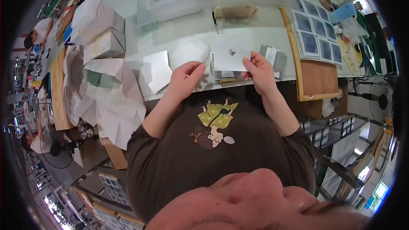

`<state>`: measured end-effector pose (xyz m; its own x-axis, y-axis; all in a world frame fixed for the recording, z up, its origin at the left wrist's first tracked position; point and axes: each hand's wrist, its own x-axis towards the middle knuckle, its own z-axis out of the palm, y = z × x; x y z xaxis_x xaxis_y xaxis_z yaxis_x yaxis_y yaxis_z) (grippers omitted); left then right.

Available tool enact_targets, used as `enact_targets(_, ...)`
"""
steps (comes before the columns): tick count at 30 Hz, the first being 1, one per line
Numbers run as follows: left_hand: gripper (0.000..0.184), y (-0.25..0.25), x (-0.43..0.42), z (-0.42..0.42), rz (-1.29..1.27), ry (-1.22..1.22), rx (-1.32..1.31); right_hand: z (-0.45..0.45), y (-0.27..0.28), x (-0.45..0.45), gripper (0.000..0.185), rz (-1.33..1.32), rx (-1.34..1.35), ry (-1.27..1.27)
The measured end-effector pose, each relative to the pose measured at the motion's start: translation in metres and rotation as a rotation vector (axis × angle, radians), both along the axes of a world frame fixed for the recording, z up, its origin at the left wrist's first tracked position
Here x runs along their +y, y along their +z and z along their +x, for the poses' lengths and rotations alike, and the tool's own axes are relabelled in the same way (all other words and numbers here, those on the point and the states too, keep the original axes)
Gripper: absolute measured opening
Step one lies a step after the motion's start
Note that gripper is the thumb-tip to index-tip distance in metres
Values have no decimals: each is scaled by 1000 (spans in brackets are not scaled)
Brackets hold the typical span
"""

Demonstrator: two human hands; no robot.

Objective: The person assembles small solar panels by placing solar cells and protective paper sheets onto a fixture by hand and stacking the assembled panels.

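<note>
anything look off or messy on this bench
White paper at the left is badly crumpled, unlike the neat panels at the right; the white card in the right hand has a dark spot, perhaps a hole.

A pale, greenish-white bench with a smooth top carries everything here. Near its front edge lie a white sheet of paper and, just right of it, a glossy white dome. Farther right sit grey ribbed strips, laid side by side. A wooden tray at the right end reaches past the front edge. Toward the back are a brown block and a pale tub; whether these touch the surface itself is unclear.
</note>
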<state>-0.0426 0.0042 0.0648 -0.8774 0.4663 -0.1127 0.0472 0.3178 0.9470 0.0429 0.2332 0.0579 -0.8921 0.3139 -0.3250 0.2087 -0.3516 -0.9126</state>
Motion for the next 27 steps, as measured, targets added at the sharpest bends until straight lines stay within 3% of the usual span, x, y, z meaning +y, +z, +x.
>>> enact_targets(1,21,-1,7,-3,29,-33,-207,0,0,-2,23,-8,-15,63)
enact_targets(5,23,-15,20,-13,-46,-104,-234,0,-1,-10,28,-33,-56,105)
enact_targets(8,25,-24,22,-14,-80,-123,-221,-1,-10,-9,37,99,-108,99)
enact_targets(10,29,-28,23,-12,-78,-100,-235,-1,-23,-6,43,451,-66,102)
enact_targets(27,27,-42,21,-5,-150,-103,-249,7,-34,-5,48,447,-83,83)
